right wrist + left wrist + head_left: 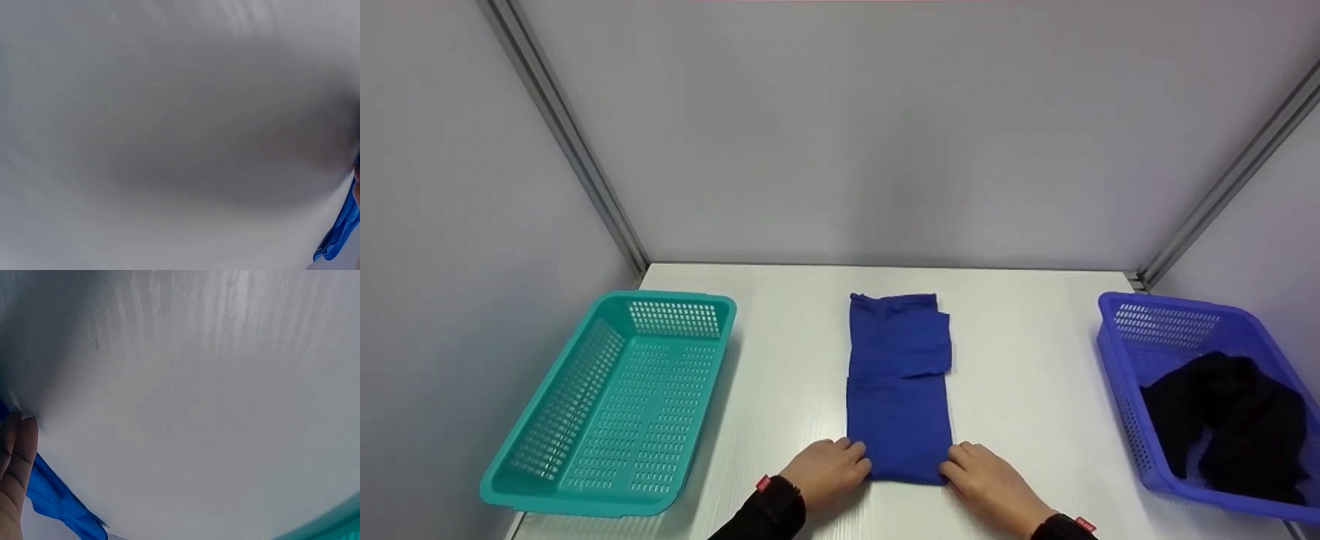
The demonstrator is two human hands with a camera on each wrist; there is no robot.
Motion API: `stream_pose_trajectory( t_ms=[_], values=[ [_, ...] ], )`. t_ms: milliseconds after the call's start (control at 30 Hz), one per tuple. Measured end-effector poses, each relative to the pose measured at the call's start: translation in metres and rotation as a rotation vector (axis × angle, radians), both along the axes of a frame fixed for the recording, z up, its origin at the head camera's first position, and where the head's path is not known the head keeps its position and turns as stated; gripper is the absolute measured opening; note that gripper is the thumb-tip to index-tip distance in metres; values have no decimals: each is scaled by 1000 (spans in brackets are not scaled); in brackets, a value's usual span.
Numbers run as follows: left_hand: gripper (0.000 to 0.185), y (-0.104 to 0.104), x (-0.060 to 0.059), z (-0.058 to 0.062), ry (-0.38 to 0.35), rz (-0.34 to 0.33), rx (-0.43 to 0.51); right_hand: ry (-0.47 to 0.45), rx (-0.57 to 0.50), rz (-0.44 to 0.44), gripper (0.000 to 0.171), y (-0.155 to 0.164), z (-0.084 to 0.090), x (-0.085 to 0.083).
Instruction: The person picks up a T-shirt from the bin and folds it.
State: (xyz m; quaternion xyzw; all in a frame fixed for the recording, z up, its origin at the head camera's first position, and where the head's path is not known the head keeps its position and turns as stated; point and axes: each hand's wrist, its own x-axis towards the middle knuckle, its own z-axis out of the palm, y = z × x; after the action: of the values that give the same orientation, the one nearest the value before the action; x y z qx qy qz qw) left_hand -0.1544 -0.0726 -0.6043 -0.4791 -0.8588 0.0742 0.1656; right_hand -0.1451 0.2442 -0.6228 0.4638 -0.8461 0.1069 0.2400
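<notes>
Teal basket (615,405) — blue basket (1177,330) holding black cloth (1230,420).

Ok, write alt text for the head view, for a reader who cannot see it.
Two hands, the left hand and the right hand, grip the near corners of a folded blue cloth lying on a white table. An empty teal basket sits at the left, and a blue basket holding a black garment sits at the right.

the folded cloth (898,390) is plain royal blue. the perforated plastic basket (607,480) is teal, the other basket (1117,352) violet-blue, holding a black garment (1230,420). the tabletop (1035,390) is white.
</notes>
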Motion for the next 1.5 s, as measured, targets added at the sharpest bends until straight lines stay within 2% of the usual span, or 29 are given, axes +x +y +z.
stream_pose_trajectory(
  t_ms=[100,200,300,400,500,633,733,833,1000,1067,1200,1267,1300,1333,1400,1500],
  values=[
    [9,2,0,-3,93,21,-18,45,24,-26,7,-2,-2,-2],
    [11,4,0,-4,149,52,-1,50,33,-60,9,-2,-2,-3],
    [11,2,0,2,141,81,40,31,-7,-93,13,-2,2,-3],
    [16,-1,-2,12,51,121,161,-3,-92,-127,24,-3,13,-5],
    [22,-5,-7,25,-61,165,355,-41,-187,-159,30,-3,28,-9],
    [21,-9,-14,42,-144,182,590,-90,-299,-199,34,-5,50,-16],
    [20,-10,-19,55,-214,182,707,-144,-374,-229,34,-7,65,-21],
    [18,-11,-22,69,-311,201,780,-235,-442,-264,32,-9,79,-24],
    [13,-12,-23,88,-524,205,866,-468,-544,-276,25,-11,99,-23],
    [11,-14,-23,94,-624,190,886,-606,-579,-259,22,-11,106,-21],
    [8,-18,-23,102,-932,177,924,-947,-647,-233,12,-9,118,-19],
    [9,-20,-24,104,-1071,212,941,-1090,-673,-250,9,-9,120,-19],
    [9,-20,-24,103,-1123,237,949,-1134,-681,-266,10,-9,120,-20],
    [9,-20,-25,102,-1144,266,949,-1158,-682,-289,11,-10,120,-21],
    [9,-20,-28,99,-1115,332,931,-1157,-671,-330,13,-12,116,-25],
    [7,-17,-34,93,-967,429,882,-1071,-635,-397,14,-19,109,-34]
  ],
)
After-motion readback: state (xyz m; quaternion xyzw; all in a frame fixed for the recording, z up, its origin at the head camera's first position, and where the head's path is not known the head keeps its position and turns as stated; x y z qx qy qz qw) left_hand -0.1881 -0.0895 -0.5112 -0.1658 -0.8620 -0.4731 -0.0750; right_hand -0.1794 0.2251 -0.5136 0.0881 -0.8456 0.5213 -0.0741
